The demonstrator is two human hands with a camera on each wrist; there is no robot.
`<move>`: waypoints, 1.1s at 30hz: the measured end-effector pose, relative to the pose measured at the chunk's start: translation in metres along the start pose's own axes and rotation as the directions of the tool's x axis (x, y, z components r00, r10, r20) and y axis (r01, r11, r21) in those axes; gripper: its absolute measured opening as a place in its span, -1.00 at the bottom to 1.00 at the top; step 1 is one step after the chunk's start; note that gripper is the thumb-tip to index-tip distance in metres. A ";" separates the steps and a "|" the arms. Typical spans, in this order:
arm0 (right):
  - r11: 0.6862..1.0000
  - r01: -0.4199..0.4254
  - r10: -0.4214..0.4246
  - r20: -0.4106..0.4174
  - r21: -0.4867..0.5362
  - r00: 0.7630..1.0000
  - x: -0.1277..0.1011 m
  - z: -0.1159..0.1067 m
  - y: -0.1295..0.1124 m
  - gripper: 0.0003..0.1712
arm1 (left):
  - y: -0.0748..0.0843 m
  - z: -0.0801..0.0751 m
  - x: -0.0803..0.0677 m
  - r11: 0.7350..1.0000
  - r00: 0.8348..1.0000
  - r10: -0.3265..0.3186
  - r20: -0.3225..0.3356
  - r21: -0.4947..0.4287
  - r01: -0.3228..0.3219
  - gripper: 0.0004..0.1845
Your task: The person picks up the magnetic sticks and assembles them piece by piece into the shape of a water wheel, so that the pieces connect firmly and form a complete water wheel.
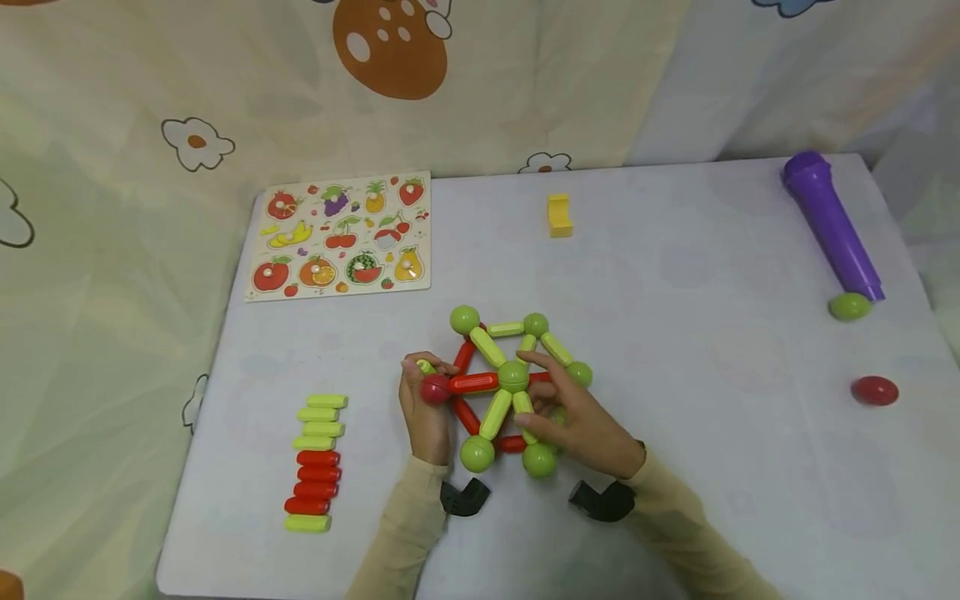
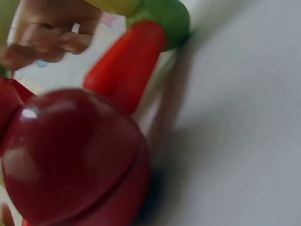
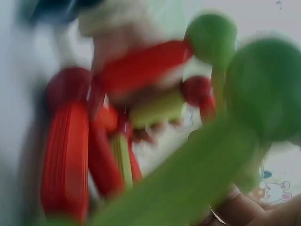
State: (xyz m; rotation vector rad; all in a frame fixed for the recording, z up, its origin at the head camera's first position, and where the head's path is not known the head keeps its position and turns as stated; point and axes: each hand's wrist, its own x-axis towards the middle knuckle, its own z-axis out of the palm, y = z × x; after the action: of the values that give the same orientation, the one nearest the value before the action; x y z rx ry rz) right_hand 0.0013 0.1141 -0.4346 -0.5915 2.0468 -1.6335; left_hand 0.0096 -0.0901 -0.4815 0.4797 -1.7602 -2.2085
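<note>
A ball-and-rod construction model of green and red balls joined by yellow-green and red rods stands between both hands at the front middle of the table. On its left side my left hand holds it beside a dark red ball, a short yellow-green rod end showing near the fingers. That ball looms large in the left wrist view. My right hand grips the model's right side, thumb and forefinger spread about the rods beside the top green ball. The right wrist view is blurred; a green rod crosses it.
Loose red and yellow-green rods lie in a column at left. Behind are a fruit puzzle board and a yellow block. At right lie a purple microphone, a green egg-shaped piece and a red one.
</note>
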 end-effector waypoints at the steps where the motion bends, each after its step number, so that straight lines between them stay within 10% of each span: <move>1: 0.999 -0.023 0.022 0.021 0.038 1.000 0.000 0.002 -0.001 -0.20 | 0.000 0.001 0.000 1.000 1.000 0.006 0.008 -0.001 -0.006 -0.47; 13: 0.959 -0.056 0.030 0.097 0.277 0.995 -0.001 -0.004 0.001 -0.25 | -0.005 0.009 0.002 0.999 0.999 0.032 -0.017 -0.037 -0.033 -0.59; 26: 0.951 -0.076 0.039 0.127 0.298 0.991 0.001 -0.019 0.007 -0.35 | -0.004 0.002 0.002 1.000 1.000 0.021 -0.021 -0.013 -0.022 -0.51; 33: 0.994 0.020 -0.018 -0.022 0.105 1.000 -0.006 -0.034 0.004 -0.40 | 0.029 -0.020 0.013 0.974 0.974 0.214 -0.077 0.090 -0.207 -0.55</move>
State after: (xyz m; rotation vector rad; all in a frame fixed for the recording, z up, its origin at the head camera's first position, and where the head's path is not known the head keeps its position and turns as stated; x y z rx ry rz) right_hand -0.0142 0.1446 -0.4310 -0.5612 1.9616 -1.7533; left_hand 0.0059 -0.1192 -0.4588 0.3800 -1.7730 -1.9493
